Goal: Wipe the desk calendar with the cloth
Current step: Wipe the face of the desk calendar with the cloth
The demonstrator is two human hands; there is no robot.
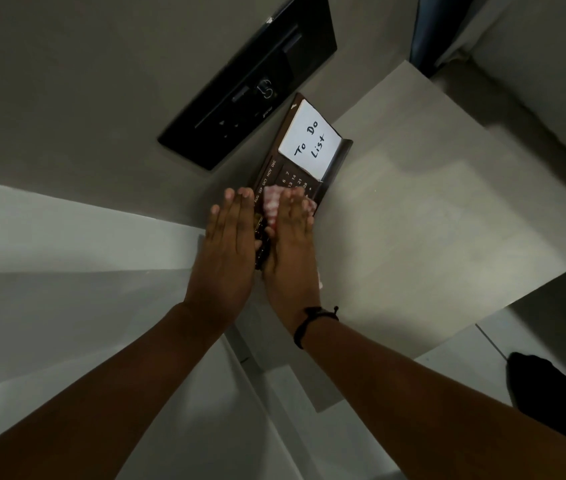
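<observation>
A dark brown desk calendar (272,168) stands on the pale desk against the wall, with month names and date numbers on its face and a white "To Do List" note pad (309,138) on its upper part. A pink-and-white striped cloth (272,206) lies on the calendar's lower face. My right hand (293,244) lies flat on the cloth and presses it against the calendar. My left hand (231,242) rests flat with fingers together along the calendar's left edge. The calendar's lower part is hidden under both hands.
A black flat monitor (250,81) hangs on the wall just left of the calendar. The pale desk top (413,209) spreads to the right. A black object (541,393) lies on the floor at the lower right. A grey ledge (66,237) runs left.
</observation>
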